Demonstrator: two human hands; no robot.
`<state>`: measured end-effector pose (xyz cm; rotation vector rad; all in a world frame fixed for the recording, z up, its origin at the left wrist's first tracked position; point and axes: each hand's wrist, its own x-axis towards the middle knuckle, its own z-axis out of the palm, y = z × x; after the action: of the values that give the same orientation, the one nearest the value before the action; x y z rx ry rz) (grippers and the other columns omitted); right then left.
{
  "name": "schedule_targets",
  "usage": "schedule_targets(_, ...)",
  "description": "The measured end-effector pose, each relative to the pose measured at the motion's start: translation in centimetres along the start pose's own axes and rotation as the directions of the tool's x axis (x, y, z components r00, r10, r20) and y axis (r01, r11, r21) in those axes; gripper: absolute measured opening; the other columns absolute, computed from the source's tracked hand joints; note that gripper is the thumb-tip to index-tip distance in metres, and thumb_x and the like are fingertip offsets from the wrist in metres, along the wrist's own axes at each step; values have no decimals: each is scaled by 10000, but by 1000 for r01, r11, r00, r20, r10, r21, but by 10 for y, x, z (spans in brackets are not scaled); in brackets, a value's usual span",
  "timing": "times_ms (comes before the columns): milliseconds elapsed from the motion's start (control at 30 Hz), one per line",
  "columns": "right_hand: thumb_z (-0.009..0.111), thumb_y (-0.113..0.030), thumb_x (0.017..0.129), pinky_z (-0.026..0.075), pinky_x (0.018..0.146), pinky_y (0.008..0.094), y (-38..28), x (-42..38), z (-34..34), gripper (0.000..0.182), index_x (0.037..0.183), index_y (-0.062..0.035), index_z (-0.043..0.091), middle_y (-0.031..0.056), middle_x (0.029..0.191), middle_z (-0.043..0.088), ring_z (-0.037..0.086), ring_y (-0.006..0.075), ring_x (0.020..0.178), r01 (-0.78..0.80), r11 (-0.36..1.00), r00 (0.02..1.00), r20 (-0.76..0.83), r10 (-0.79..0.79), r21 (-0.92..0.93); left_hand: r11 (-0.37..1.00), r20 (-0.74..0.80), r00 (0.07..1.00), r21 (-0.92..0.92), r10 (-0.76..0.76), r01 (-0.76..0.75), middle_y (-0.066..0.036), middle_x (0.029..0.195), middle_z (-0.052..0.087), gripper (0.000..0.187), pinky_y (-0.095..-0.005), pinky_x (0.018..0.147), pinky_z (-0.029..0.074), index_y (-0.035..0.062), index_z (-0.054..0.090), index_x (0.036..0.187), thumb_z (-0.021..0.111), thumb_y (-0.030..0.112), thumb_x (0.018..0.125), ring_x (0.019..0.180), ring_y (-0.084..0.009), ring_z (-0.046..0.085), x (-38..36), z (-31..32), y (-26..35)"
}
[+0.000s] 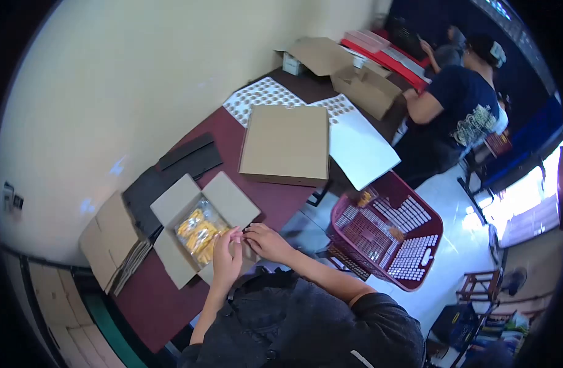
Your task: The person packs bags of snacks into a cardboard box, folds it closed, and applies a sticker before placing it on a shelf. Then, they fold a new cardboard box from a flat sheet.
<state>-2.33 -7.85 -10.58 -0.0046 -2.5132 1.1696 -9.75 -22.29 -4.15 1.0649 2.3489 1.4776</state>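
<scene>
An open cardboard carton [166, 259] stands on the dark red table in front of me with its flaps folded out. Inside it lie several clear plastic packets with yellow contents [200, 236]. My left hand [228, 254] is over the carton's near right side, its thumb and fingertips pinched together. Close beside it, my right hand [268, 242] has its fingers curled at the carton's right flap [232, 197]. The fingertips of both hands almost meet. Whatever they hold, if anything, is too small to make out.
A closed flat cardboard box [285, 142] sits farther along the table [266, 196], by sheets of round stickers [263, 98]. Flattened cardboard [114, 236] leans at the left. A maroon laundry basket [387, 233] with a few packets stands right. A person [459, 110] works at the far end.
</scene>
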Motion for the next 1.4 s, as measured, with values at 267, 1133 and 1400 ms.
schedule_targets(267, 573, -52, 839, 457, 840, 388, 61, -134, -119, 182, 1000, -25, 653, 146, 958, 638, 574, 339, 958, -517, 855, 722, -518, 459, 37, 980, 369, 922, -192, 115, -46, -121, 943, 659, 320, -345, 790, 466, 38, 564, 1163, 524, 5, 848, 854, -263, 622, 16, 157, 50)
schedule_targets(1133, 626, -206, 789, 287, 1089, 520, 381, -278, -218, 504, 1272, -90, 541, 211, 1498, 221, 273, 513, 1303, -893, 447, 432, -174, 885, 56, 771, 861, 494, 394, -120, -500, -71, 1413, 426, 424, -404, 1104, 314, 208, 603, 1222, 524, 77, 827, 1329, -360, 338, 124, 606, 4)
schedule_targets(1400, 645, -80, 662, 336, 1047, 497, 323, -306, -220, 487, 1137, 9, 581, 245, 1322, 397, 352, 446, 1231, -714, 700, 655, -342, 674, 12, 787, 849, 495, 175, 184, -592, -104, 1134, 593, 329, -385, 1016, 384, 35, 651, 1071, 462, 13, 803, 1118, -306, 498, 58, 546, 20)
